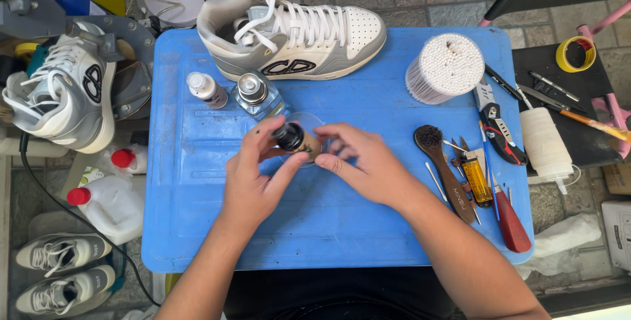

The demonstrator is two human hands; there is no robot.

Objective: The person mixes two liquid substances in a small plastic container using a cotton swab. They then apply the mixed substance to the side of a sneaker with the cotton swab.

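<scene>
Holding a small bottle (297, 141) with a black cap between both hands, I have it over the middle of the blue worktop (197, 228), just above a clear round dish (307, 123) that shows behind it. The bottle is short and tan-brown below the dark cap, tipped on its side. My left hand (253, 178) closes around the capped end, thumb under and fingers curled over; my right hand (361, 162) pinches the bottle's other end with its fingertips.

Just beyond the dish stands a clear square glass bottle (257, 96) with a silver cap, and beside it, to the left, a small white-capped bottle (206, 90) with a brownish label. A white and grey sneaker (296, 34) lies on its side along the far edge. To the right a round tub of cotton swabs (444, 67) stands upright. Off the worktop's left edge, two white plastic jugs with red caps (108, 195) sit low down.
</scene>
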